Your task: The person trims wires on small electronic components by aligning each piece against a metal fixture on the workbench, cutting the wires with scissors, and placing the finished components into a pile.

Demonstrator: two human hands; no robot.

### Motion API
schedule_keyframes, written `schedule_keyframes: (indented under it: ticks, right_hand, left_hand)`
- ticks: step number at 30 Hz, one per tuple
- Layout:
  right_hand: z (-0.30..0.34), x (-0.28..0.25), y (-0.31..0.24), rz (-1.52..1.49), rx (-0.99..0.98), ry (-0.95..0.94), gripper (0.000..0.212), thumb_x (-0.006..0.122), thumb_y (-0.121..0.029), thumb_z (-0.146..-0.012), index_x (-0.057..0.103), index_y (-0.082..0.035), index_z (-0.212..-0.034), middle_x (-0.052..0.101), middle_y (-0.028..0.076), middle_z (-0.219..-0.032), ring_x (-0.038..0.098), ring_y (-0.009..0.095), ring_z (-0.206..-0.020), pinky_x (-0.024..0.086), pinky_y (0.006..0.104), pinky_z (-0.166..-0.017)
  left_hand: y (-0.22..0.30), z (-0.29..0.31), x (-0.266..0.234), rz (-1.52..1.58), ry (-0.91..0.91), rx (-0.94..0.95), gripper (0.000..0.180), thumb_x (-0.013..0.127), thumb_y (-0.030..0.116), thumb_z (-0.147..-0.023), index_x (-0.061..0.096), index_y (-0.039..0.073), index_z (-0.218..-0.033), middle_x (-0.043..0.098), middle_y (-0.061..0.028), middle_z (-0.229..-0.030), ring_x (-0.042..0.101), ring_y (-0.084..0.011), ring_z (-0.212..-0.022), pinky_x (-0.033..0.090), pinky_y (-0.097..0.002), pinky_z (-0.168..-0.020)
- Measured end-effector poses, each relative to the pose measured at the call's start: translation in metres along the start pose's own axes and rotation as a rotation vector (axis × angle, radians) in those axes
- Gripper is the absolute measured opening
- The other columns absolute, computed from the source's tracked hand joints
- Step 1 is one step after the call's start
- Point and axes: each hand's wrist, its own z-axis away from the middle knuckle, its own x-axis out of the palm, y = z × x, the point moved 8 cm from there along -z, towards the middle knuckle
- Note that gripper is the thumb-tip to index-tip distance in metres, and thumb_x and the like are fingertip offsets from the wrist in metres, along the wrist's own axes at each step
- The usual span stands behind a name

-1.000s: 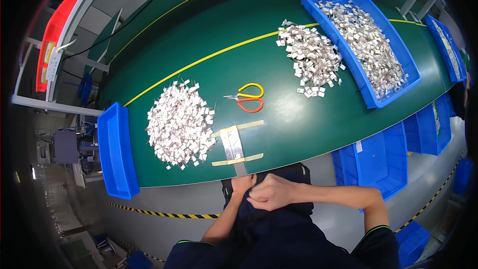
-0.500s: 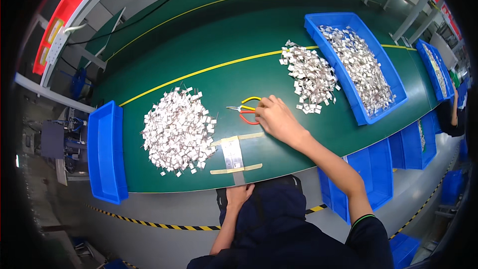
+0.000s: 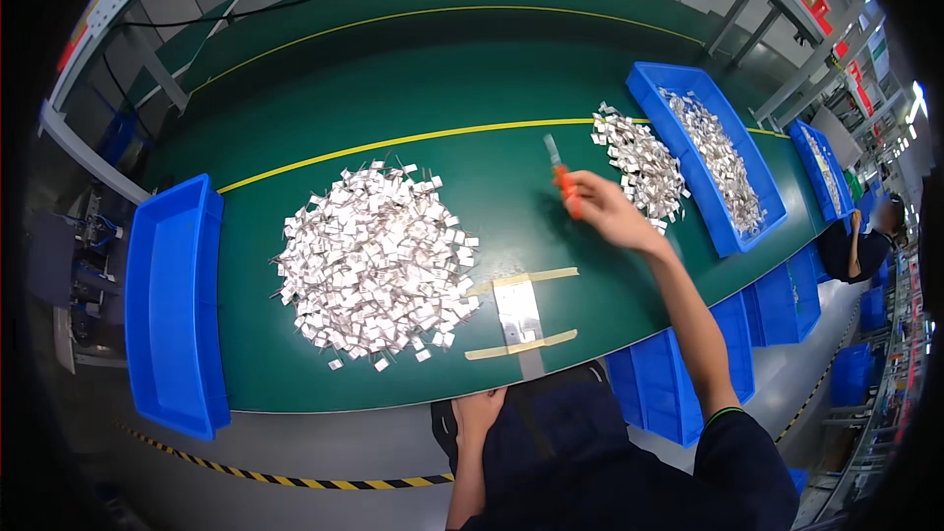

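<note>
My right hand (image 3: 612, 212) is closed around pliers (image 3: 566, 189) with red-orange handles, raised over the green table. Their metal jaws point away from me, slightly blurred. At the table's near edge, my left hand (image 3: 479, 413) rests by my lap, its fingers mostly hidden. A large heap of small white tagged parts with thin wire leads (image 3: 379, 261) lies left of centre. Right of it, a metal plate (image 3: 518, 313) is held down by strips of yellowish tape. Beyond my right hand lies a smaller heap of similar parts (image 3: 644, 165).
A blue tray (image 3: 180, 305) stands at the table's left end. Another blue tray (image 3: 678, 128) with many parts sits at the right. Blue bins (image 3: 649, 383) are below the near edge. Another person (image 3: 860, 241) sits at far right.
My right hand has lifted the pliers off the table and carried them to the right, jaws now pointing away. The view has shifted; my left hand stays at the table edge.
</note>
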Motion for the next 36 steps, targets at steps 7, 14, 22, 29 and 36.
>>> schedule_keyframes:
  ticks: [7, 14, 22, 29, 36]
  right_hand:
    - [-0.026, -0.090, -0.002, -0.574, -0.254, 0.353, 0.014, 0.056, -0.003, -0.090, 0.053, 0.000, -0.103, 0.058, 0.008, -0.101, 0.058, 0.015, -0.090, 0.048, 0.0292, -0.088]
    - [-0.013, -0.146, 0.007, 0.129, -0.206, 0.894, 0.022, 0.078, -0.014, -0.078, 0.060, -0.001, -0.080, 0.065, 0.005, -0.071, 0.060, 0.011, -0.060, 0.047, 0.0229, -0.058]
    - [-0.007, -0.147, -0.002, 0.528, -0.214, 0.912, 0.025, 0.079, -0.012, -0.075, 0.062, 0.004, -0.082, 0.070, 0.013, -0.077, 0.066, 0.012, -0.067, 0.051, 0.0252, -0.062]
    - [-0.012, -0.145, 0.008, 0.681, -0.102, 0.824, 0.028, 0.082, -0.015, -0.071, 0.064, 0.004, -0.080, 0.069, 0.018, -0.077, 0.067, 0.020, -0.067, 0.050, 0.0296, -0.062]
    - [-0.003, -0.156, 0.007, 0.447, -0.133, 0.917, 0.021, 0.079, -0.011, -0.077, 0.064, 0.003, -0.082, 0.071, 0.009, -0.077, 0.061, 0.008, -0.061, 0.046, 0.0233, -0.053]
  left_hand:
    - [-0.040, 0.012, 0.003, -0.009, -0.273, -0.218, 0.030, 0.070, 0.028, -0.080, 0.066, 0.005, -0.098, 0.065, -0.0169, -0.087, 0.062, -0.0356, -0.080, 0.048, -0.0437, -0.076]
    - [-0.032, 0.011, 0.004, 0.136, -0.037, -0.050, 0.030, 0.073, 0.023, -0.079, 0.065, 0.001, -0.097, 0.065, -0.0155, -0.085, 0.062, -0.0304, -0.073, 0.048, -0.0408, -0.073]
    - [0.011, 0.021, 0.024, 0.617, -0.489, -0.444, 0.021, 0.069, 0.018, -0.086, 0.066, -0.003, -0.080, 0.063, -0.0074, -0.068, 0.056, -0.0093, -0.063, 0.044, -0.0270, -0.058]
    - [0.109, -0.005, 0.005, 0.578, -0.613, 0.093, 0.033, 0.068, 0.017, -0.088, 0.052, 0.000, -0.065, 0.046, -0.0071, -0.056, 0.043, -0.0205, -0.052, 0.037, -0.0313, -0.054]
    - [0.119, -0.003, 0.001, 0.613, -0.641, 0.082, 0.036, 0.067, 0.018, -0.088, 0.048, -0.001, -0.064, 0.044, -0.0073, -0.055, 0.041, -0.0207, -0.051, 0.036, -0.0318, -0.055]
